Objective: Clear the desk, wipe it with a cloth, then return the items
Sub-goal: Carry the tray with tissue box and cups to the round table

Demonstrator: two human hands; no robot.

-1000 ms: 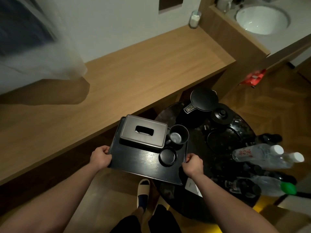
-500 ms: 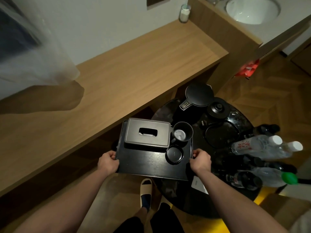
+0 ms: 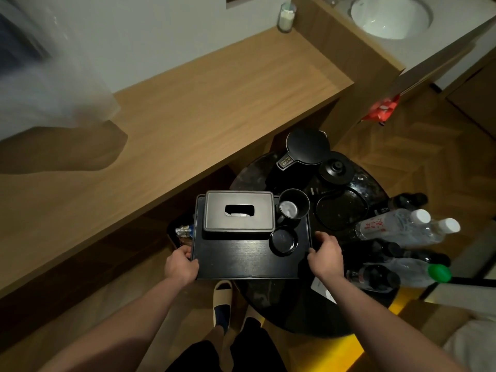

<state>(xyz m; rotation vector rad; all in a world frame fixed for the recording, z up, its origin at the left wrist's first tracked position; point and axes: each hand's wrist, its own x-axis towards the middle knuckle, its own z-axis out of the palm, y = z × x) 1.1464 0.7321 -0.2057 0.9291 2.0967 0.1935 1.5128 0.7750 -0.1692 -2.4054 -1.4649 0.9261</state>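
I hold a black rectangular tray (image 3: 236, 261) in front of me, between the wooden desk (image 3: 188, 108) and a round black side table (image 3: 295, 312). My left hand (image 3: 180, 265) grips its left edge and my right hand (image 3: 326, 255) grips its right edge. On the tray sit a grey tissue box (image 3: 239, 210), a black mug (image 3: 292, 208) and a small black round dish (image 3: 283, 240). The tray hangs partly over the side table.
The side table carries a black kettle (image 3: 306, 147), a black lidded pot (image 3: 336, 167), a dark tray (image 3: 341, 210) and several water bottles (image 3: 397, 228). A glass candle (image 3: 286, 16) stands at the desk's far corner. A bin with wrappers (image 3: 183, 232) sits under the desk. A sink (image 3: 389, 16) is at top right.
The tray has turned square to me and shifted slightly right, further over the side table, both hands still gripping its edges.
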